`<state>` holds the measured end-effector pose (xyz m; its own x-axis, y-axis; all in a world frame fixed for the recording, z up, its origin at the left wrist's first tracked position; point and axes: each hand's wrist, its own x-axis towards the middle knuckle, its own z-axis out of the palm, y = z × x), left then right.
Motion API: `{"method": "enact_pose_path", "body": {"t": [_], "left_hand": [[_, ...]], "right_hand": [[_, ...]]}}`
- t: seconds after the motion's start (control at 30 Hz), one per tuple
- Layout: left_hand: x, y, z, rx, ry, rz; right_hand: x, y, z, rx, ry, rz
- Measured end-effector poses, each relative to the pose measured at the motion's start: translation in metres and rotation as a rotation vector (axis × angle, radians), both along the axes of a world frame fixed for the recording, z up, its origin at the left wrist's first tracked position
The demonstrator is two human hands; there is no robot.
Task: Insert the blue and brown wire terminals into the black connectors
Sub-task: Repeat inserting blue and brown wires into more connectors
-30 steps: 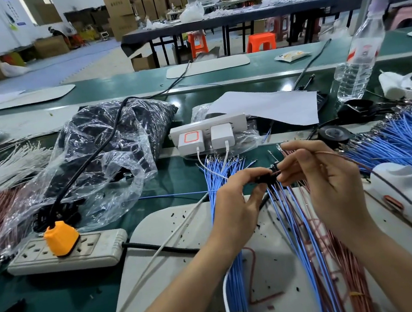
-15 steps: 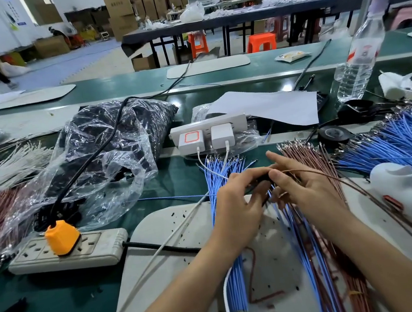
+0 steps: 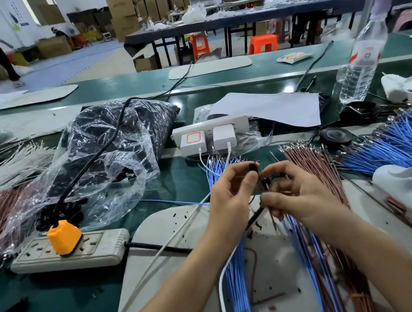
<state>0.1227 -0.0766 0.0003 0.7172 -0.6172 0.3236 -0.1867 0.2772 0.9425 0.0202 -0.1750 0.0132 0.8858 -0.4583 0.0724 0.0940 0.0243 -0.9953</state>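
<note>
The left grip (image 3: 231,194) is curled. Its thumb and first finger pinch a small black connector (image 3: 253,168) at the tips. The right grip (image 3: 302,195) is curled too and touches the left one. It pinches what looks like a thin dark wire (image 3: 256,214) that hangs down below both grips. Fingers hide the wire's end, so I cannot tell if it is in the connector yet.

I think the grips are close together and lifted off the tabletop (image 3: 36,309) because the hole is tiny and the person needs to see it. One grip holds the connector steady so the other can push.

The brown wires (image 3: 305,163) lie fanned out just past the right grip, so one is easy to pick. Blue wires (image 3: 236,282) run under the grips on the white mat (image 3: 173,233), back toward the person. A bigger blue pile (image 3: 407,145) lies farther out past the right grip.

A clear bag (image 3: 109,142) of dark bits sits well off beyond the left grip. My guess is that these are spare connectors, close enough to reach.
</note>
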Motion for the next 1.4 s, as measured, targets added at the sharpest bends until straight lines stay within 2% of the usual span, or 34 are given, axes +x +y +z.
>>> {"method": "enact_pose_path", "body": {"t": [0.07, 0.17, 0.23, 0.3, 0.4, 0.43, 0.53, 0.6, 0.67, 0.73, 0.9, 1.0, 1.07, 1.17, 1.23, 1.3, 1.4], "left_hand": [[0.005, -0.004, 0.001, -0.080, 0.305, 0.019], [0.016, -0.007, 0.006, -0.285, 0.801, 0.013], [0.023, -0.006, 0.007, -0.337, 0.925, 0.012], [0.025, -0.005, 0.007, -0.340, 0.951, 0.006], [0.022, -0.005, 0.006, -0.274, 0.818, -0.024], [0.020, -0.005, 0.005, -0.240, 0.743, -0.037], [0.014, -0.006, 0.001, -0.145, 0.497, -0.082], [0.010, -0.005, 0.001, -0.097, 0.396, -0.102], [0.009, -0.004, 0.001, -0.079, 0.350, -0.112], [0.008, -0.005, 0.001, -0.067, 0.329, -0.103], [0.011, -0.008, 0.000, -0.174, 0.497, -0.034], [0.012, -0.007, -0.001, -0.179, 0.509, -0.023], [0.008, -0.005, -0.001, -0.092, 0.314, 0.035], [-0.001, 0.000, 0.000, 0.014, -0.139, 0.092], [-0.007, 0.003, 0.002, 0.027, -0.372, 0.077], [-0.009, 0.005, 0.004, 0.011, -0.511, 0.078], [-0.012, 0.005, 0.004, 0.009, -0.608, 0.104]], "right_hand": [[-0.006, 0.001, 0.006, 0.129, 0.175, 0.227], [-0.018, 0.005, 0.018, 0.067, 0.393, 0.710], [-0.021, 0.007, 0.025, 0.035, 0.467, 1.000], [-0.020, 0.009, 0.028, -0.073, 0.530, 1.150], [-0.017, 0.014, 0.026, -0.118, 0.531, 1.111], [-0.016, 0.015, 0.024, -0.087, 0.513, 1.019], [-0.010, 0.013, 0.014, 0.030, 0.434, 0.546], [-0.007, 0.008, 0.008, 0.149, 0.338, 0.279], [-0.005, 0.005, 0.004, 0.168, 0.271, 0.179], [-0.005, 0.005, 0.002, 0.113, 0.261, 0.247], [-0.011, 0.007, 0.003, 0.031, 0.403, 0.732], [-0.013, 0.004, 0.006, 0.035, 0.444, 0.789], [-0.012, 0.004, 0.006, 0.013, 0.422, 0.679], [-0.005, 0.004, 0.002, 0.116, 0.290, 0.291], [-0.001, 0.000, 0.000, 0.171, 0.175, 0.064], [0.000, -0.003, -0.001, 0.138, 0.075, -0.051], [0.000, -0.003, -0.003, 0.024, -0.045, -0.132]]}}
